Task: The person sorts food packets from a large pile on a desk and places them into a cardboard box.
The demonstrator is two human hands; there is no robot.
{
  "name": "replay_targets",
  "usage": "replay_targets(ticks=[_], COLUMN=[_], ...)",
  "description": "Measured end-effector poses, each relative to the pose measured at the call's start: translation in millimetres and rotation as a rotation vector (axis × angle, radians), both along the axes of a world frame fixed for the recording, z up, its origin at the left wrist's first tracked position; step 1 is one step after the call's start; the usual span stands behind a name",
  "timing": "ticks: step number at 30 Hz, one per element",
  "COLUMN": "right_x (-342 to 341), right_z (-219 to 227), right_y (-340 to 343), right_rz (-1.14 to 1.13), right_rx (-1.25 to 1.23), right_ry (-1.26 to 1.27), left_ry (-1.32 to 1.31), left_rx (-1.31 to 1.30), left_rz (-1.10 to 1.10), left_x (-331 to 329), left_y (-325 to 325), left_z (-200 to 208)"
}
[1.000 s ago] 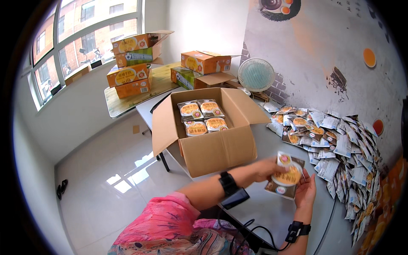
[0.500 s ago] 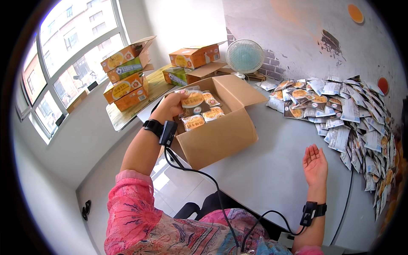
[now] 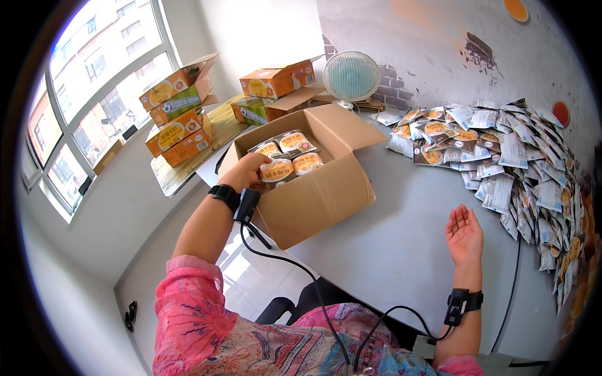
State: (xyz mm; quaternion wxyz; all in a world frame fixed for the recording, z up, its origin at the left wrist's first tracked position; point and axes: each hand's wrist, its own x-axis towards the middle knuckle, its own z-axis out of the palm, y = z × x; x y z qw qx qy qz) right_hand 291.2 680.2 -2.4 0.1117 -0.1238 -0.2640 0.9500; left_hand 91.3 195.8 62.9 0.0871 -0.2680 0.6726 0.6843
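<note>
My left hand [image 3: 246, 170] reaches over the near left wall of an open brown cardboard box [image 3: 320, 210]. Its fingers are closed on the left edge of a flat food packet [image 3: 276, 170] with an orange-and-white printed front, low inside the box. Beside that packet lie others of the same kind, one of them a packet [image 3: 307, 163] to its right and another packet [image 3: 295, 141] behind. The thumb side is partly hidden. Over the grey table, well to the right of the box, my right hand [image 3: 464, 237] is palm up with its fingers stretched out, holding nothing.
A large heap of packets [image 3: 501, 150] covers the table's right side. Orange and green cartons [image 3: 179, 119] are stacked at the far left, with an orange carton [image 3: 276, 81] on another pile nearby. A fan [image 3: 352, 76] stands at the back. Black cables [image 3: 301, 269] run from both wrists.
My left hand has lowered the packet from a tilted, raised position to lie among the others in the box. My right hand stays open in nearly the same place.
</note>
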Motion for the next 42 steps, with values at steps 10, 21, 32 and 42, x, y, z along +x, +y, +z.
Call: replay_targets(ticks=[10,21,32,42], right_x=[-3,1,-15,-8], right_z=[-2,-7,-23,-22], right_y=[-1,7,6,24], right_rz=[0.004,0.000,0.029,-0.095], right_rx=[-0.004,-0.011,-0.095,-0.009], right_ry=[-0.021,-0.015,0.059,-0.051], left_ry=[0.175,-0.070,0.809,0.521], left_rx=[-1.334,-1.386,-1.323,0.284], left_rz=[-0.901,-0.983,-0.855,-0.906], left_x=[21,27,31,113], left_y=[23,61,71,246], left_z=[5,20,32,-1])
